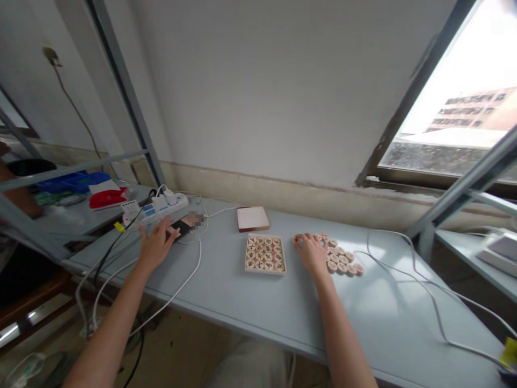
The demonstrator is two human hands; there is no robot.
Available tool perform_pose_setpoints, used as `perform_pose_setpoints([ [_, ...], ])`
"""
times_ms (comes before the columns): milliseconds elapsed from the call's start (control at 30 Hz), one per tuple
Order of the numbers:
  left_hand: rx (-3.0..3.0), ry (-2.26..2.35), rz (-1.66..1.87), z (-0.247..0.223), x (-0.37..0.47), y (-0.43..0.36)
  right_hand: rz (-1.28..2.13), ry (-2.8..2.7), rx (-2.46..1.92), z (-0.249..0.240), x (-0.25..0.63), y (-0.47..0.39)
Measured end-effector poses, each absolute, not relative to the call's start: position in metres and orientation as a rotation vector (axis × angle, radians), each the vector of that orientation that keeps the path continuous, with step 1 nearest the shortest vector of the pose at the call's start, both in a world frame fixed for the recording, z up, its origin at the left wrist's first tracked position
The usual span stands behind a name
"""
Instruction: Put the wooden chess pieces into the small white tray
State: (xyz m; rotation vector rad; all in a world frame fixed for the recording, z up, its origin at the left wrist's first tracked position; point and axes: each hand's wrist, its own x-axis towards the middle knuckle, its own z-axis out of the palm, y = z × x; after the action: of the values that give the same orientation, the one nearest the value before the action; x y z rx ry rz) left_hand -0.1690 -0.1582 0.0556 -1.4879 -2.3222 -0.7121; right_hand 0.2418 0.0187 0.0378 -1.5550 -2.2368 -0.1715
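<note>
My left hand (155,243) rests at the near end of a smartphone (183,226), touching it with fingers and thumb apart. The phone lies flat on the table. My right hand (312,251) is curled down over wooden xiangqi pieces, its fingers closed around some of them at the left of a group. More round xiangqi pieces (342,260) lie flat, close together, to the right of that hand. Between my hands stands an open square box (265,272) holding rows of xiangqi pieces with characters facing up. Behind it lies the shallow box lid (252,219), white inside with a brown rim.
A white power strip (176,202) with plugs stands at the back left, and white cables (193,272) run past the phone to the front edge. Another cable (430,288) crosses the table's right side. Metal bed posts (151,161) flank the grey-blue table (258,307).
</note>
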Motion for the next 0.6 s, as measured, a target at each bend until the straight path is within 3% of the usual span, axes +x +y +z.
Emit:
perform_pose_setpoints([
  [333,-1.330,-2.200,-1.021,0.080,-0.146,-0.160,-0.149,-2.248,-1.457,0.039,0.235,0.020],
  [433,-1.516,-2.253,-1.143,0.076,-0.125,-0.137,-0.031,-2.202,-1.390,0.044,0.227,0.017],
  [600,-2.058,-2.493,-0.989,0.057,-0.039,-0.078,0.287,-2.171,-1.182,0.051,0.211,0.009],
])
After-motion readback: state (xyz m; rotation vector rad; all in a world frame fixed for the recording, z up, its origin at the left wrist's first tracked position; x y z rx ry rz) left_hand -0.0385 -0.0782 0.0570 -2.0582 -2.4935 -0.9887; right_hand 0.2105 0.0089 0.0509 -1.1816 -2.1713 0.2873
